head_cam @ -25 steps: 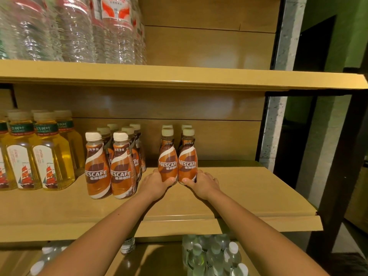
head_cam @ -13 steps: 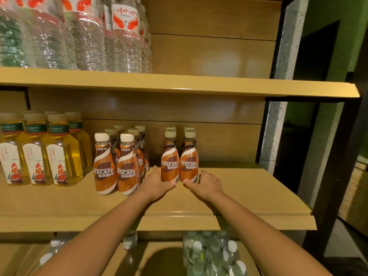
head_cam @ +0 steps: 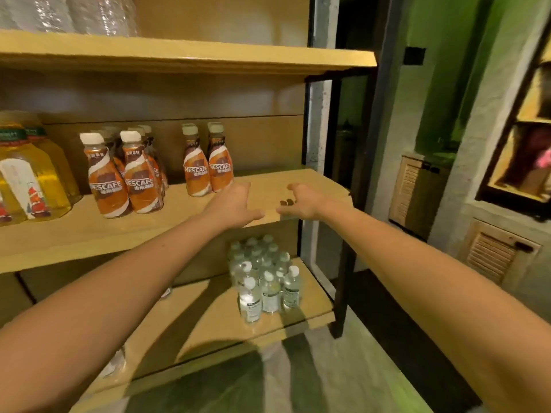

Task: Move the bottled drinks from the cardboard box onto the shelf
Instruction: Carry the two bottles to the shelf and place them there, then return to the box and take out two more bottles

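Two brown Nescafe bottles [head_cam: 207,165] stand side by side on the middle wooden shelf [head_cam: 89,231], apart from a larger group of Nescafe bottles [head_cam: 125,177] to their left. My left hand [head_cam: 231,205] hovers empty with fingers spread just right of and in front of the pair. My right hand [head_cam: 301,201] is also empty and spread, over the shelf's right front corner. Neither hand touches a bottle. The cardboard box is out of view.
Yellow tea bottles [head_cam: 26,180] fill the shelf's left end. Small clear water bottles [head_cam: 262,278] stand on the lower shelf [head_cam: 208,329]. Large water bottles [head_cam: 74,13] sit on the top shelf. A black post [head_cam: 346,263] and a green wall [head_cam: 441,84] lie to the right.
Both hands have let go of the two Nescafe bottles and pulled back to the right. The view has swung right and down.
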Action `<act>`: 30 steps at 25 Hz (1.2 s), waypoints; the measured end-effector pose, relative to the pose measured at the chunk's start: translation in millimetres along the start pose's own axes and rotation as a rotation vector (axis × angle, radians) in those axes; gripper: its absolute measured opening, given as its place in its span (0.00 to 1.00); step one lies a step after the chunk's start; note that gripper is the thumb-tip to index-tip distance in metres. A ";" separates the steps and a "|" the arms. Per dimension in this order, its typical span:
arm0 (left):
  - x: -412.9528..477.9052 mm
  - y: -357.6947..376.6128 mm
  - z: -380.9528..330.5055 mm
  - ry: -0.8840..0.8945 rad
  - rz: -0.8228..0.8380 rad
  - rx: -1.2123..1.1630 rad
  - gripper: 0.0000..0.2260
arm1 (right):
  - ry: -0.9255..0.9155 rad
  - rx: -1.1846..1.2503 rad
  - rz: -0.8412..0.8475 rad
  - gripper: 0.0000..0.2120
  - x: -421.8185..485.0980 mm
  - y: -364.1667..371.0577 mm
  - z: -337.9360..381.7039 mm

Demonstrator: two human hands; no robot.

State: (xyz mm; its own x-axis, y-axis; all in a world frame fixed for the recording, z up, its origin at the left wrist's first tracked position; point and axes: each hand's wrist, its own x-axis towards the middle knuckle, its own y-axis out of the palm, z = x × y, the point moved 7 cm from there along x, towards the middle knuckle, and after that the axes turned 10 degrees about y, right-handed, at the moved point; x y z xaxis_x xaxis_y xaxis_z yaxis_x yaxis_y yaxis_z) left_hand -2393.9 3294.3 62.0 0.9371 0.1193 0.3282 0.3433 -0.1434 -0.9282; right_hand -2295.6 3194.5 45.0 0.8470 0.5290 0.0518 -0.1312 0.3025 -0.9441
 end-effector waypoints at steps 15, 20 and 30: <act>25.8 129.9 -402.0 0.672 0.284 -0.011 0.33 | 0.649 -0.278 -0.175 0.29 -262.3 -98.1 -386.5; 23.9 182.0 -582.7 0.865 0.376 -0.213 0.27 | 0.838 -0.347 -0.185 0.28 -364.9 -144.5 -538.1; 68.8 256.3 -866.2 0.926 0.361 -0.247 0.36 | 1.065 -0.471 -0.128 0.32 -489.3 -255.2 -789.6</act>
State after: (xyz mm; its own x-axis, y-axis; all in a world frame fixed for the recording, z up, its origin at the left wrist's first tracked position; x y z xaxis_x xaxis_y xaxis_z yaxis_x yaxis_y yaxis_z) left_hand -2186.3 2414.8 -1.4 0.6327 -0.7616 0.1400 -0.0639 -0.2315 -0.9707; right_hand -2269.8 2232.4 3.5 0.8729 -0.4833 0.0669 0.0005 -0.1362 -0.9907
